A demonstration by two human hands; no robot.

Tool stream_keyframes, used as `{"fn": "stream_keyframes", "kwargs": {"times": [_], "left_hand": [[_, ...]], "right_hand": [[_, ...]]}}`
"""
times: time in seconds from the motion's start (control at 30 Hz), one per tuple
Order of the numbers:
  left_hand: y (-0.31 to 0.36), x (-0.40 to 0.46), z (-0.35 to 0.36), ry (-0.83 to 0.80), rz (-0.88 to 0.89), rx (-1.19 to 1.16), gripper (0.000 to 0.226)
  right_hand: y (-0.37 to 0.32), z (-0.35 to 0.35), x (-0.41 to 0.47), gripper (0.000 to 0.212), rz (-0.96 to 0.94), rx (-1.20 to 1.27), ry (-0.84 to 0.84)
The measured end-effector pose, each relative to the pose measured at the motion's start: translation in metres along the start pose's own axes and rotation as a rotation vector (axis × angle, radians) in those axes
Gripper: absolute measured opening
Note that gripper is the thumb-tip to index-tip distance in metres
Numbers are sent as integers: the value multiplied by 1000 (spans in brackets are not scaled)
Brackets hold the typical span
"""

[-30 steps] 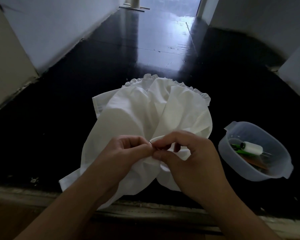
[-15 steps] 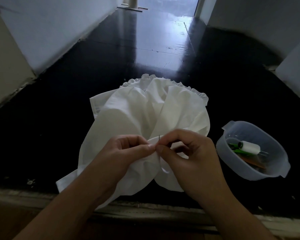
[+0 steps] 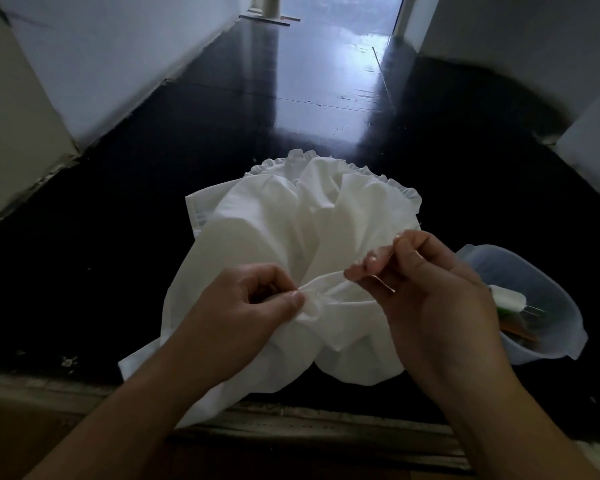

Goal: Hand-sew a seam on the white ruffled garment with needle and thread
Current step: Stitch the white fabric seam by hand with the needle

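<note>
The white ruffled garment (image 3: 278,223) lies bunched on the dark floor, its frilled edge at the far side. My left hand (image 3: 246,306) pinches a gathered fold of the cloth between thumb and fingers at the garment's near middle. My right hand (image 3: 426,292) is raised to the right of that fold, with thumb and forefinger pinched together as if on the needle; the needle itself is too thin and blurred to make out. A faint thread line seems to run from the fold toward the right fingers.
A translucent plastic tub (image 3: 548,282) stands at the right on the floor, holding a white thread spool (image 3: 508,298) and some green and orange items. A stone ledge (image 3: 291,424) runs along the near edge. White walls close in left and right.
My right hand has drawn away from the left, up and to the right, from touching at the fold to well apart. The left hand keeps its pinch on the cloth.
</note>
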State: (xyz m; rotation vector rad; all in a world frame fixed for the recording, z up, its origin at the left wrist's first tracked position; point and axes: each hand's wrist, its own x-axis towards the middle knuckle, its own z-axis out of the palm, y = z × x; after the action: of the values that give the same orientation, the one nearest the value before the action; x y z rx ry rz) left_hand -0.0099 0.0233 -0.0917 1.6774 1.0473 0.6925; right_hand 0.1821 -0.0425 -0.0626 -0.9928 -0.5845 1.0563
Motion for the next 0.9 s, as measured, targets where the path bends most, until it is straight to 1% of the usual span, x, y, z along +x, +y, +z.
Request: {"fn": "stream_keyframes", "kwargs": {"times": [0.07,0.13,0.2,0.27,0.3,0.33,0.4,0.47,0.53,0.6,0.63,0.67,0.77,0.8,0.83,0.9], "left_hand": [[0,0,-1,-13,15,32,21],[0,0,0,-37,39,55,18],[1,-2,1,-55,70,26,12],[5,-3,3,-100,95,-34,4],[6,-4,3,-123,122,-30,13],[7,-5,4,-149,155,-10,18],[7,-5,5,-181,207,71,14],[5,-6,6,-188,202,165,9],[3,-5,6,-168,195,214,10],[3,-4,4,-152,192,229,9],[3,-3,3,-142,193,232,9],[4,-3,2,-131,188,227,9],[5,-3,0,-89,165,193,9],[5,-2,0,-78,158,182,9],[5,-2,-1,-69,157,175,9],[5,-2,-2,-61,153,171,9]], "right_hand": [[-2,2,0,9,41,26,-19],[-1,3,0,17,55,-10,-20],[1,3,-1,20,56,-101,-11],[3,3,-3,17,35,-229,-15],[3,2,-5,15,9,-296,-24],[3,2,-6,14,-19,-356,-35],[2,1,-7,14,-65,-439,-43],[0,0,-8,17,-106,-466,-50],[-1,-2,-7,22,-158,-520,-55],[-2,-6,-6,20,-230,-690,-69],[-2,-9,-5,15,-258,-795,-97],[-2,-11,-5,11,-267,-901,-147],[-1,-14,-4,6,-219,-1220,-323],[1,-13,-4,6,-230,-1318,-363],[2,-13,-4,5,-258,-1381,-383],[4,-15,-1,14,-306,-1411,-347]]}}
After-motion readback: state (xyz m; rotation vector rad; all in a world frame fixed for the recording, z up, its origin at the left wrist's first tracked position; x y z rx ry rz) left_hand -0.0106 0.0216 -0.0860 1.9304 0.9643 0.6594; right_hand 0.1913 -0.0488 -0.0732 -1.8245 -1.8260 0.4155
